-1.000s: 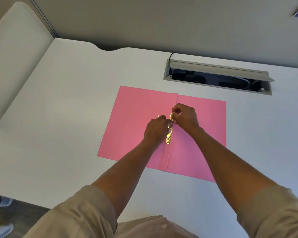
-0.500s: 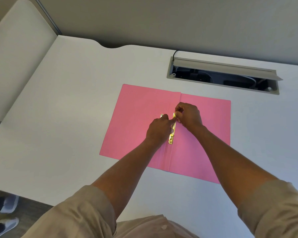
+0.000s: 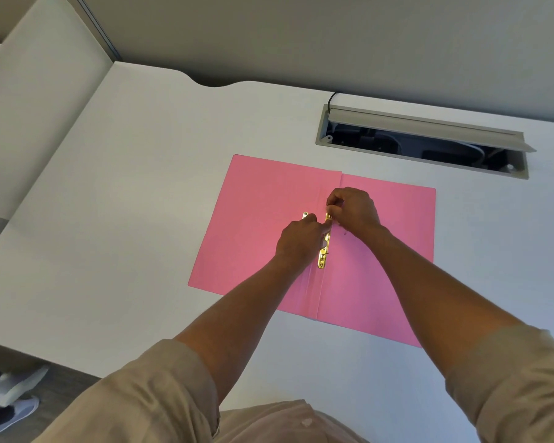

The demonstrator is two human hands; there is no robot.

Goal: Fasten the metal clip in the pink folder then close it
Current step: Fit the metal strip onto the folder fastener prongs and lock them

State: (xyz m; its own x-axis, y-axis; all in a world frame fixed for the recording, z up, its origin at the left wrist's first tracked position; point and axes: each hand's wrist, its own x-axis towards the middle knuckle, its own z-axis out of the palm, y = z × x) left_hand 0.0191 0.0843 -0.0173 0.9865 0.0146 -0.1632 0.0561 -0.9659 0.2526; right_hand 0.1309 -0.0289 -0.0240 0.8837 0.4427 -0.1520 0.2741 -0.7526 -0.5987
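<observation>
The pink folder [image 3: 259, 225] lies open and flat on the white desk. A gold metal clip [image 3: 323, 256] runs along its centre fold. My left hand [image 3: 301, 239] rests on the clip's middle, fingers pressed against it. My right hand [image 3: 354, 207] pinches the clip's upper end with thumb and fingers. A small metal tip [image 3: 305, 215] shows just left of my left hand. Both hands hide the upper half of the clip.
An open cable tray [image 3: 422, 145] with a raised grey lid is sunk into the desk [image 3: 125, 193] behind the folder. A padded partition [image 3: 36, 100] borders the desk's left side. Someone's shoes [image 3: 10, 401] are on the floor at lower left.
Both hands stay on the clip with only small finger shifts. The camera has tilted, so the folder sits slightly to the right in view.
</observation>
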